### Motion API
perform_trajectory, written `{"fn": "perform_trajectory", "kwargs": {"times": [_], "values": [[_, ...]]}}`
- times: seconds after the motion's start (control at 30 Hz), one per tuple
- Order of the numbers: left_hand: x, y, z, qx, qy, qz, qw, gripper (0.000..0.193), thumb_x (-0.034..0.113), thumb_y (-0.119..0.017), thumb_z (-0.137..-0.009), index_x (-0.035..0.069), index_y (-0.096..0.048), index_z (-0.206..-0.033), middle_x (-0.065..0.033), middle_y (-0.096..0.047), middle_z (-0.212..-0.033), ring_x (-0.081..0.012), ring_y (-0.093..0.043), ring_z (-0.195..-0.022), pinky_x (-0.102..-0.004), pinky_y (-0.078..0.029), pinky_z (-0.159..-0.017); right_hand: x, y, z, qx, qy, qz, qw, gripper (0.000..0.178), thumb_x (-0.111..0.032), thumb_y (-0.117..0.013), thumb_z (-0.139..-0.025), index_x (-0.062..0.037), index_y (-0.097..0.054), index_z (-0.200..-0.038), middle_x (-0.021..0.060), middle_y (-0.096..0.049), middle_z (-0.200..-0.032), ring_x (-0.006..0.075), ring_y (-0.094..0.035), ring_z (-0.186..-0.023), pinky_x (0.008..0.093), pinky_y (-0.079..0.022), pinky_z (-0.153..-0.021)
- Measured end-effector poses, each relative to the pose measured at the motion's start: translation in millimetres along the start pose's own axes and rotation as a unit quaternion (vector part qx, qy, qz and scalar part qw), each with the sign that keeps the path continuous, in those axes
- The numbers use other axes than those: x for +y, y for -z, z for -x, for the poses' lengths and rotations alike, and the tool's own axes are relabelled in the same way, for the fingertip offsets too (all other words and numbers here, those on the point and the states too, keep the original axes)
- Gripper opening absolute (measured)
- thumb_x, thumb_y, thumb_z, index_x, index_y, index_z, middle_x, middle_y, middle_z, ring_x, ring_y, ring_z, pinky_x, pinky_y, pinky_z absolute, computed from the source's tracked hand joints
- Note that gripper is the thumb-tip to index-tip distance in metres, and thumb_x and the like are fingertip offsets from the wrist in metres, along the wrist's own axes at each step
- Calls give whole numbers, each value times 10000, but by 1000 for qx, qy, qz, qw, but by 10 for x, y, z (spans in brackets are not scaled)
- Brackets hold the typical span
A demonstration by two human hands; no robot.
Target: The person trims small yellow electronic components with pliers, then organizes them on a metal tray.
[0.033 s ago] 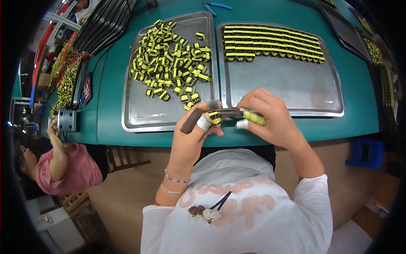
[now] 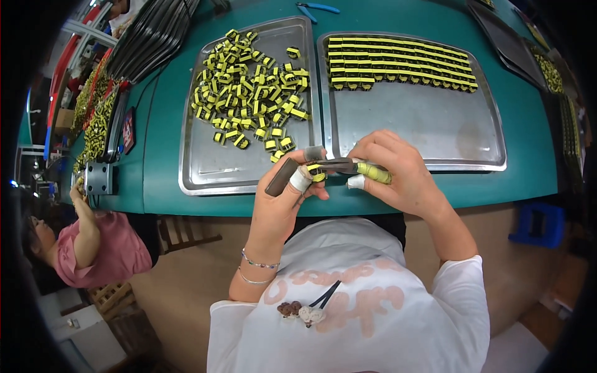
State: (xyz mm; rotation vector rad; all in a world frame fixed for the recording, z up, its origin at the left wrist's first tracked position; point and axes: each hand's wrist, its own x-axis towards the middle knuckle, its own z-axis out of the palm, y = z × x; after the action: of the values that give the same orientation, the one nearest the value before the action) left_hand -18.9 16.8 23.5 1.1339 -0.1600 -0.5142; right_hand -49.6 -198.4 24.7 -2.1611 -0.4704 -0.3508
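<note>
Over the table's near edge, my left hand [image 2: 283, 193] pinches a small black-and-yellow coil part [image 2: 318, 174]. Tape wraps the thumb and a finger. Against that hand lies a dark brown flat piece [image 2: 282, 178]; how it is held there I cannot tell. My right hand [image 2: 398, 171] is closed around a dark-nosed hand tool [image 2: 339, 165] with a yellow-green wrapped grip, pliers or tweezers. Its tip meets the coil part. Beyond the left hand, a metal tray [image 2: 205, 177] carries a loose heap of similar parts [image 2: 249, 87]. Another metal tray [image 2: 410, 133] has them in neat rows [image 2: 401, 62].
Blue-handled pliers [image 2: 317, 10] rest at the table's far side. Stacked black trays [image 2: 152, 37] stand far left, near a metal block [image 2: 99, 178]. A person in pink [image 2: 109, 248] works at the left. A blue stool [image 2: 538, 224] is at the right.
</note>
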Motion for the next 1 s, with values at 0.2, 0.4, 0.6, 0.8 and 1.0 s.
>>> {"fn": "perform_trajectory", "kwargs": {"times": [0.2, 0.4, 0.6, 0.8, 1.0], "values": [[5, 30, -116, -29, 2, -26, 999, 348, 173, -638, -904, -55, -573, -1158, -117, -638, -1020, -166, -627, -799, -293, -547, -717, 37, 39, -26, 5, 7, 28, 1000, 314, -13, -694, -602, -48, -647, -911, 67, -602, -867, 266, -569, -819, 368, -463, -706], [-26, 70, -195, -58, 8, 7, 998, 346, 183, -648, -898, -55, -576, -1140, -126, -634, -1058, -180, -624, -853, -307, -555, -717, 106, 31, -46, 13, 50, 93, 994, 334, -12, -692, -541, -58, -655, -869, 55, -581, -788, 242, -543, -724, 356, -447, -628], [-14, 97, -207, -77, 7, 35, 996, 361, 203, -656, -896, -52, -564, -1135, -132, -626, -1068, -200, -627, -929, -330, -570, -745, 108, 7, -79, 19, 63, 107, 992, 359, -22, -681, -516, -61, -660, -872, 49, -577, -780, 239, -539, -696, 346, -440, -601], [-5, 79, -263, -39, -28, 29, 998, 347, 170, -680, -876, -45, -562, -1121, -133, -628, -1042, -202, -626, -956, -348, -574, -777, 64, -57, -69, 44, 17, 82, 996, 371, -40, -691, -540, -52, -664, -910, 52, -583, -813, 251, -543, -728, 340, -451, -630], [1, 97, -277, -38, -53, 2, 998, 300, 107, -672, -870, -34, -553, -1107, -149, -617, -1082, -207, -620, -981, -354, -575, -807, 37, -57, -78, 45, 6, 111, 993, 364, -43, -694, -556, -47, -666, -919, 55, -585, -814, 248, -549, -740, 347, -460, -640]]}}
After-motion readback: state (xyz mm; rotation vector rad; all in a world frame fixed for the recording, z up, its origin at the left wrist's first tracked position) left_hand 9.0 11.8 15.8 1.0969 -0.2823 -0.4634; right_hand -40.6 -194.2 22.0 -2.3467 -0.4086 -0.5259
